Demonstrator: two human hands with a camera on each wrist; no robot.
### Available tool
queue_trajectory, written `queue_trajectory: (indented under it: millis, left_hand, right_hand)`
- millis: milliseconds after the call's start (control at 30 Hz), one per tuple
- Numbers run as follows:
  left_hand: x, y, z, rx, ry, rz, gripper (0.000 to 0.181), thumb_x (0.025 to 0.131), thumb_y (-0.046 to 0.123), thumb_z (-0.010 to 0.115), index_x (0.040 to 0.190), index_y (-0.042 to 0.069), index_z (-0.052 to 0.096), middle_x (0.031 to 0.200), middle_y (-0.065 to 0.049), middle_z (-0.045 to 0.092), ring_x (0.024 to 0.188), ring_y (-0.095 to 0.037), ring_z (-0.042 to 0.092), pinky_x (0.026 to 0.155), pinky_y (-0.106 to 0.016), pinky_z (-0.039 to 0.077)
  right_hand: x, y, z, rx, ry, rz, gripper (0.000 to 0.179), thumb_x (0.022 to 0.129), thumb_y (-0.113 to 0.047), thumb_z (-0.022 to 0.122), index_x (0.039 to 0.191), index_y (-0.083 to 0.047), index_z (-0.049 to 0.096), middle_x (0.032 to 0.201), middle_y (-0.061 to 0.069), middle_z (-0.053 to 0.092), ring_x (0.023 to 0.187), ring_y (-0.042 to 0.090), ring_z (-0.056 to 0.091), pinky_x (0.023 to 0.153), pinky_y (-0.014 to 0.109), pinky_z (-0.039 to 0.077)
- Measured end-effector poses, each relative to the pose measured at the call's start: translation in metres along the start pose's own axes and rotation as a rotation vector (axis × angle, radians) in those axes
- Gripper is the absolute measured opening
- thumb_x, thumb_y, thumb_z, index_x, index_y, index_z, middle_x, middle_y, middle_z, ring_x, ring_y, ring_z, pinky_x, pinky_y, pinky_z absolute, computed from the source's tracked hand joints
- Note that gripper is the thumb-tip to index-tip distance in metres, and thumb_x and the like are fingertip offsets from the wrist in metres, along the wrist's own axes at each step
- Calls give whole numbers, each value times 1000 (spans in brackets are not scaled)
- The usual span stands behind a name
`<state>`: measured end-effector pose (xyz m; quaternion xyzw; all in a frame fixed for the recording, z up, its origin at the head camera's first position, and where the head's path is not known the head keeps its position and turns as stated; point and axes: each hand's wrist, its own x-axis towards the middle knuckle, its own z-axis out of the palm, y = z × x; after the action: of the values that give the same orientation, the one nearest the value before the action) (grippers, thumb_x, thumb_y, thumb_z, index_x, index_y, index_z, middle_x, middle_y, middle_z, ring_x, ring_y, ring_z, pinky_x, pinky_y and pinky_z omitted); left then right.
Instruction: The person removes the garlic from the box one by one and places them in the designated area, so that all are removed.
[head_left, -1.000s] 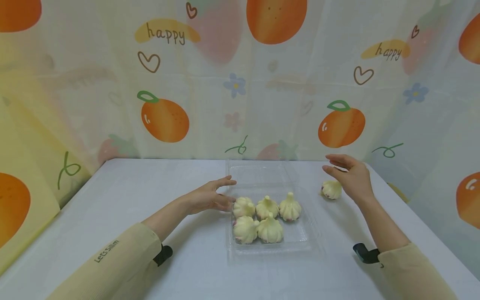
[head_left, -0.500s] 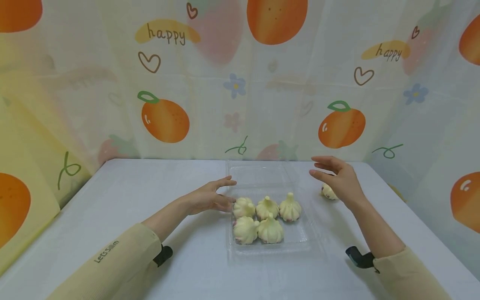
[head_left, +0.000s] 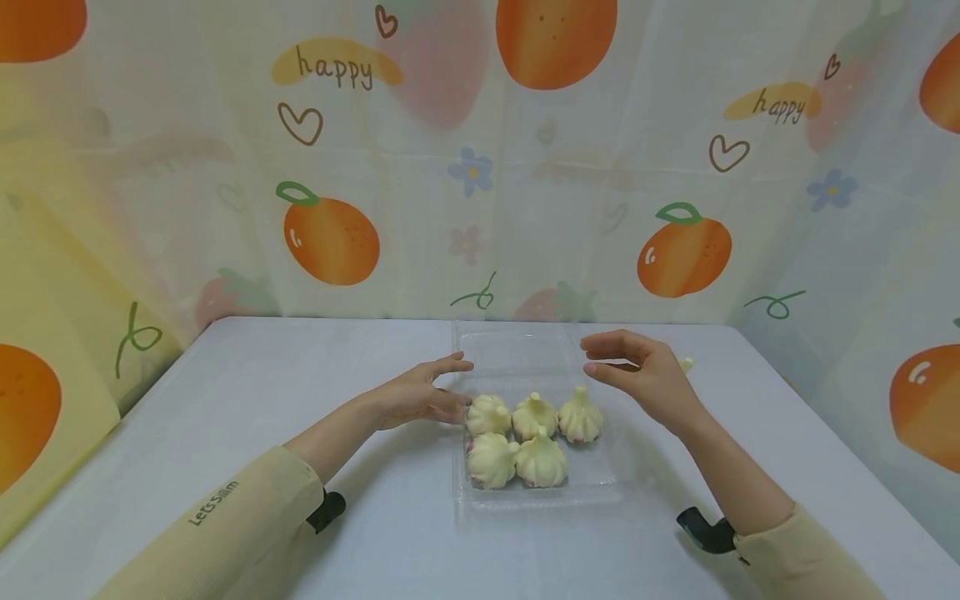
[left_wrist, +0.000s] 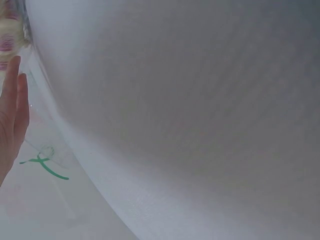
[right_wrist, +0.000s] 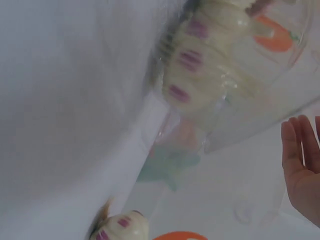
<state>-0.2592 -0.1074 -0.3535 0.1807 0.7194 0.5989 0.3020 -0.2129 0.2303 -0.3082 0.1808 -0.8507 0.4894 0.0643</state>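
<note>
Five is avoided here: several pale garlic bulbs sit in two rows inside a clear plastic clamshell box, whose lid lies folded back behind it. My left hand is at the box's left wall, thumb and fingers spread, fingertips at or touching the plastic beside the bulbs. My right hand hovers by the back right of the box, fingers loosely bent, holding nothing. Its fingers appear apart from the box wall in the right wrist view. Another bulb lies outside the box, mostly hidden behind that hand in the head view.
A white-covered table carries everything. Behind it hangs a curtain printed with oranges and hearts, with further sheets at both sides. A black wrist camera juts out below the right forearm, and another below the left.
My right hand has moved left from above the loose bulb to the box's back right, covering most of that bulb from the head camera. My left hand has stayed put.
</note>
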Motion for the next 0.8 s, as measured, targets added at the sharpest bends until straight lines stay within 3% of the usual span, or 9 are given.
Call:
queue_trajectory:
  millis: [133,300,600,800]
  left_hand:
    - [1,-1,0,1,-1,4,80,88,0,60,157,5,20,169,-1,-10,144,-40,39,99,-34,58]
    - [1,-1,0,3,0,8,80,89,0,60,157,4,20,169,-1,-10,144,-40,40,99,-35,57]
    - [0,-1,0,7,-3,10,80,89,1,59,157,5,19,169,-1,-11,145,-40,39,100,-35,57]
    - [0,-1,0,8,-2,11,80,88,1,60,157,5,20,169,-1,-10,145,-40,39,100,-35,57]
  right_hand:
    - [-1,-2,9,25,-65,-24,33,90,-19,72,120,-6,67,120,8,70,104,6,68,88,19,58]
    - [-3,-4,18,32,-164,2,35,88,-23,74,120,-9,68,121,8,70,108,13,68,88,23,59]
    - [-4,-2,29,6,-342,-22,32,89,-23,73,117,-7,69,118,13,71,103,14,69,87,24,59]
    - [-4,1,32,-12,-404,-8,32,89,-25,73,116,-8,70,120,12,71,106,19,69,84,24,59]
